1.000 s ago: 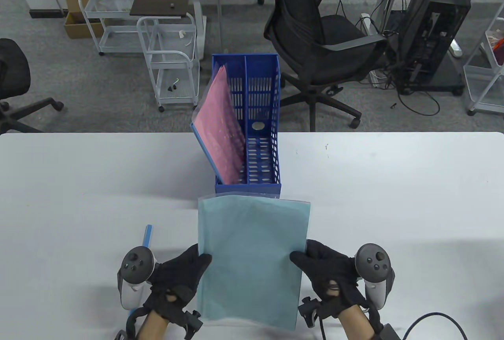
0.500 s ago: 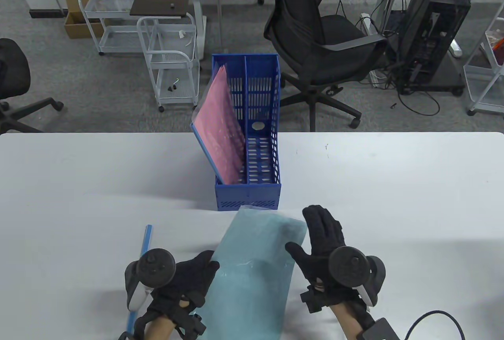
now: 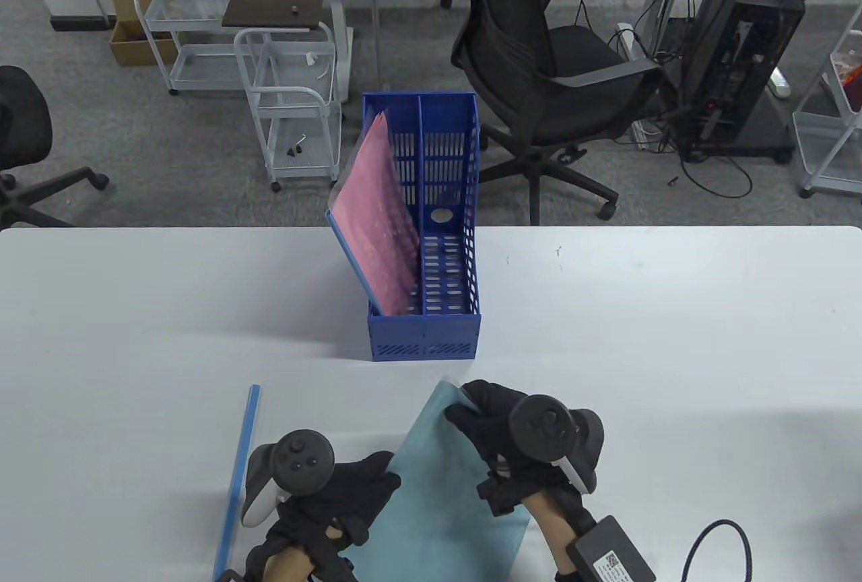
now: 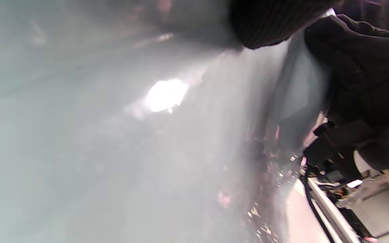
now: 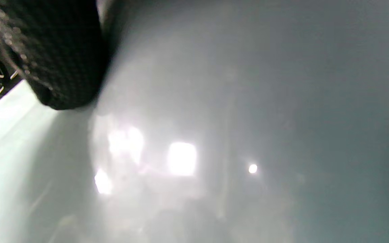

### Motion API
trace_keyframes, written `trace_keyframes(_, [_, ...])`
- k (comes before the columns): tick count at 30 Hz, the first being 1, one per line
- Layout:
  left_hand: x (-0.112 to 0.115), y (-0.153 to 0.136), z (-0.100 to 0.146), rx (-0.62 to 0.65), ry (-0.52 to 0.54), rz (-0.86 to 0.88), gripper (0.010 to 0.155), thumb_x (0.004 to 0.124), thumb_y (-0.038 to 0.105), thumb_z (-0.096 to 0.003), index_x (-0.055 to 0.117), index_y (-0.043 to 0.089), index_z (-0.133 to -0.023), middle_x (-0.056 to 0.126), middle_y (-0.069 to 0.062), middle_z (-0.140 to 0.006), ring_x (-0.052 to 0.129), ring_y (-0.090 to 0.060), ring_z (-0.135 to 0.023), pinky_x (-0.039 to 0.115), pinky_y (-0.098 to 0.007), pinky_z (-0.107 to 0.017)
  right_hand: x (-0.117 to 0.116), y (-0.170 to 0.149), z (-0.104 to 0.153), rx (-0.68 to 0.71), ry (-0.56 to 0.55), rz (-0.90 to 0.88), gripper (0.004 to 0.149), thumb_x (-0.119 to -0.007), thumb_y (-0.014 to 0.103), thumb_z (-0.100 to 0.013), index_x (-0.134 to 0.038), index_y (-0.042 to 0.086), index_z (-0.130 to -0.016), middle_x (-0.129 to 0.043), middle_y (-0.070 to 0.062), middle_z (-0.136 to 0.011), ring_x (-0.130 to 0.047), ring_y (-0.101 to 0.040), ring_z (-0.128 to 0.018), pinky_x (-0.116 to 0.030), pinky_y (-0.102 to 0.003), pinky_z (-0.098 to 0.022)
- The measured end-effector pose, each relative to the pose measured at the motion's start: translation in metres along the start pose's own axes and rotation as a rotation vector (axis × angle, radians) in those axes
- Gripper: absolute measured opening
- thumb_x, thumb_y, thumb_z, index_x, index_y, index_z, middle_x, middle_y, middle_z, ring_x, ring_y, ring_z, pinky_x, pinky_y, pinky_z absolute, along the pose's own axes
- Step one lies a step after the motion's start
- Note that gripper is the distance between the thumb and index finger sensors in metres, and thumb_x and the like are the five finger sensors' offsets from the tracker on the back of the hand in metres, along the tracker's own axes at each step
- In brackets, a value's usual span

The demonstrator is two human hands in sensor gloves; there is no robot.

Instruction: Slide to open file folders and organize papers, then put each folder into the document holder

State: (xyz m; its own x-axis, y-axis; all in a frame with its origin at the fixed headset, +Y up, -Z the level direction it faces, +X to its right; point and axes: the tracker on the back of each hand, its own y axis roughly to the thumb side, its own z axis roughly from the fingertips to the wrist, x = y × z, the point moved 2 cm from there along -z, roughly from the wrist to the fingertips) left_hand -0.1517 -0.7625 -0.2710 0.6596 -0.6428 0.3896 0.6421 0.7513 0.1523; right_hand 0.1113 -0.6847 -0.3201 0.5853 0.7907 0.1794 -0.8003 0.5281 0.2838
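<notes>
Change: teal folder (image 3: pixel 441 494) has been tilted from flat towards on-edge within the last second; readied, it is judged, for the holder.
Document holder (image 3: pixel 448 218): 1, two slots, beyond the grip; pink folder (image 3: pixel 377 232) in its left slot.
Folders: 2.
Blue slide bar (image 3: pixel 237 474): 1, left of the grip.
Right hand (image 3: pixel 502 434): top corner pinched.
Left hand (image 3: pixel 337 498): lower left edge held.
</notes>
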Motion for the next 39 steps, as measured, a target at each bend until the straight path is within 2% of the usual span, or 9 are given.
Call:
trace_keyframes(6, [-0.068, -0.026, 0.034, -0.308, 0.351, -0.194, 0.051, 0.086, 0.046, -0.0433, 0.091, 0.017, -0.085, 0.106, -0.004, -0.062, 0.109, -0.027, -0.046, 0.087, -0.051, -0.047, -0.013, -0.013, -0.005, -0.006, 0.081, 0.068, 0.045, -0.091, 0.051, -0.028, -0.094, 0.023, -0.063, -0.105, 0.004, -0.042, -0.099, -0.013, -0.02, -0.09, -0.035, -0.03])
trace_keyframes(10, [-0.096, -0.067, 0.054, -0.651, 0.358, -0.299, 0.062, 0.089, 0.045, -0.0428, 0.079, 0.015, -0.097, 0.095, -0.008, -0.077, 0.099, -0.033, -0.063, 0.078, -0.056, -0.057, -0.019, -0.019, -0.007, -0.011, 0.129, 0.113, 0.045, -0.091, 0.051, -0.028, -0.095, 0.023, -0.063, -0.105, 0.004, -0.041, -0.099, -0.013, -0.02, -0.09, -0.035, -0.03])
trace_keyframes(14, [-0.084, -0.103, 0.044, -0.933, 0.145, -0.39, 0.07, 0.09, 0.045, -0.043, 0.072, 0.014, -0.103, 0.085, -0.012, -0.092, 0.092, -0.039, -0.076, 0.075, -0.057, -0.058, -0.022, -0.022, -0.006, -0.001, 0.159, 0.188, 0.045, -0.091, 0.051, -0.028, -0.095, 0.023, -0.063, -0.105, 0.004, -0.041, -0.1, -0.013, -0.02, -0.09, -0.035, -0.03])
trace_keyframes(20, [-0.071, -0.091, 0.015, -0.989, 0.155, -0.698, 0.057, 0.085, 0.039, -0.04, 0.08, 0.014, -0.091, 0.092, -0.003, -0.073, 0.098, -0.029, -0.061, 0.082, -0.051, -0.052, -0.022, -0.026, -0.002, 0.003, 0.165, 0.229, 0.045, -0.091, 0.051, -0.028, -0.095, 0.023, -0.063, -0.105, 0.004, -0.042, -0.1, -0.014, -0.021, -0.09, -0.036, -0.031])
trace_keyframes(25, [-0.064, -0.079, 0.003, -0.957, 0.151, -0.73, 0.054, 0.086, 0.044, -0.035, 0.089, 0.011, -0.078, 0.098, 0.0, -0.058, 0.104, -0.024, -0.047, 0.087, -0.048, -0.043, -0.018, -0.026, 0.002, 0.035, 0.162, 0.231, 0.044, -0.091, 0.051, -0.028, -0.095, 0.024, -0.062, -0.105, 0.004, -0.041, -0.1, -0.013, -0.021, -0.09, -0.036, -0.031])
trace_keyframes(28, [-0.061, -0.065, -0.01, -0.809, 0.002, -0.391, 0.053, 0.086, 0.046, -0.0358, 0.092, 0.015, -0.079, 0.101, 0.002, -0.058, 0.105, -0.022, -0.046, 0.088, -0.045, -0.041, -0.018, -0.024, 0.003, 0.06, 0.17, 0.204, 0.044, -0.091, 0.051, -0.028, -0.095, 0.024, -0.062, -0.105, 0.004, -0.041, -0.1, -0.013, -0.021, -0.09, -0.036, -0.032])
trace_keyframes(31, [-0.066, -0.04, -0.025, -0.432, -0.032, 0.107, 0.052, 0.086, 0.045, -0.0382, 0.09, 0.016, -0.081, 0.101, 0.001, -0.061, 0.104, -0.024, -0.048, 0.087, -0.045, -0.042, -0.021, -0.02, 0.004, 0.103, 0.188, 0.162, 0.044, -0.091, 0.051, -0.028, -0.095, 0.024, -0.062, -0.105, 0.004, -0.041, -0.099, -0.014, -0.021, -0.09, -0.036, -0.032])
trace_keyframes(35, [-0.088, -0.011, -0.026, 0.051, 0.259, 0.429, 0.053, 0.08, 0.045, -0.041, 0.081, 0.02, -0.087, 0.095, 0.003, -0.069, 0.101, -0.025, -0.05, 0.085, -0.044, -0.042, -0.026, -0.005, 0.008, 0.188, 0.255, 0.134, 0.044, -0.091, 0.05, -0.027, -0.095, 0.024, -0.062, -0.105, 0.003, -0.042, -0.099, -0.015, -0.022, -0.089, -0.037, -0.033])
trace_keyframes(39, [-0.109, -0.023, -0.006, 0.064, 0.505, 0.58, 0.051, 0.08, 0.045, -0.0431, 0.08, 0.021, -0.089, 0.095, 0.003, -0.071, 0.101, -0.023, -0.047, 0.086, -0.041, -0.04, -0.03, 0.012, 0.013, 0.255, 0.296, 0.115, 0.044, -0.092, 0.049, -0.027, -0.096, 0.023, -0.062, -0.105, 0.002, -0.042, -0.099, -0.015, -0.022, -0.089, -0.038, -0.034])
